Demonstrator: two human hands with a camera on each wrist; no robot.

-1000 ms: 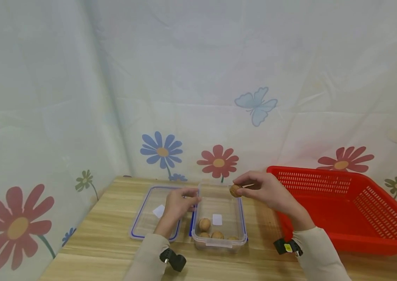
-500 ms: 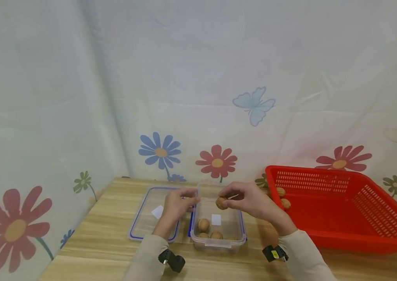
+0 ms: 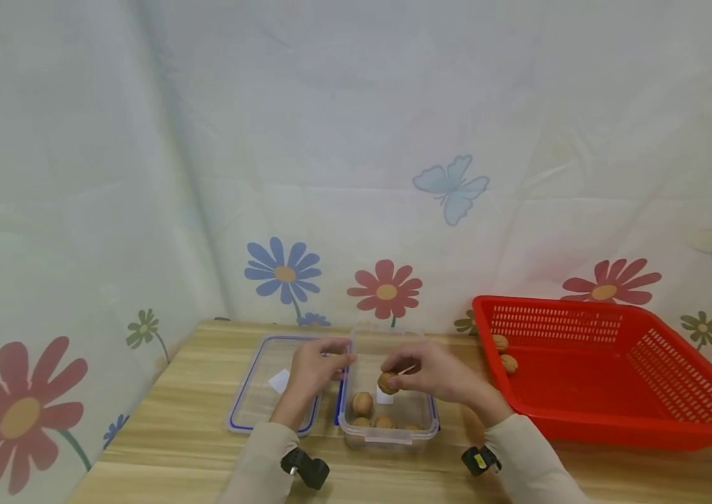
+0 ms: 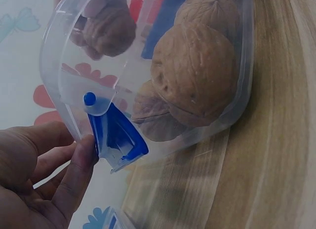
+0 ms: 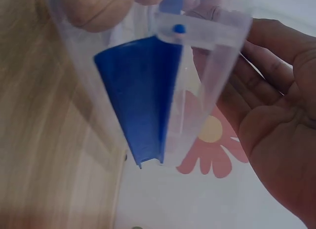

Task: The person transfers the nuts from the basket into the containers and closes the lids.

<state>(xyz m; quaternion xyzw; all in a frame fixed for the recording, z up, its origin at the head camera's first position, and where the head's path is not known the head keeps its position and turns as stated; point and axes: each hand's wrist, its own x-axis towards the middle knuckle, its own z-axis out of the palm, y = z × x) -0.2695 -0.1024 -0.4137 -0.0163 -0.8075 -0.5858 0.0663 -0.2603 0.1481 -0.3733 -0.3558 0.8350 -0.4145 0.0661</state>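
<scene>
A clear plastic container [image 3: 420, 418] with blue clips stands on the wooden table and holds several walnuts [image 3: 362, 403]. Low over its middle, my right hand [image 3: 397, 375] pinches one more walnut [image 3: 387, 382] between thumb and fingers. My left hand [image 3: 337, 360] grips the container's left rim. In the left wrist view the left hand [image 4: 74, 174] has a fingertip against the blue clip [image 4: 116, 137], with the walnuts [image 4: 195, 81] behind the clear wall. The right wrist view shows a blue clip [image 5: 140, 95] up close and the palm of my right hand [image 5: 276, 115].
The container's clear lid [image 3: 255, 402] with a blue seal lies flat just to its left. A red perforated basket [image 3: 608, 420] sits to the right, with two walnuts [image 3: 504, 353] in its far left corner. A flower-printed cloth hangs behind the table and at its left.
My right hand has carried the walnut left and down, from above the container's far right corner to low over its middle. The left hand has stayed at the rim.
</scene>
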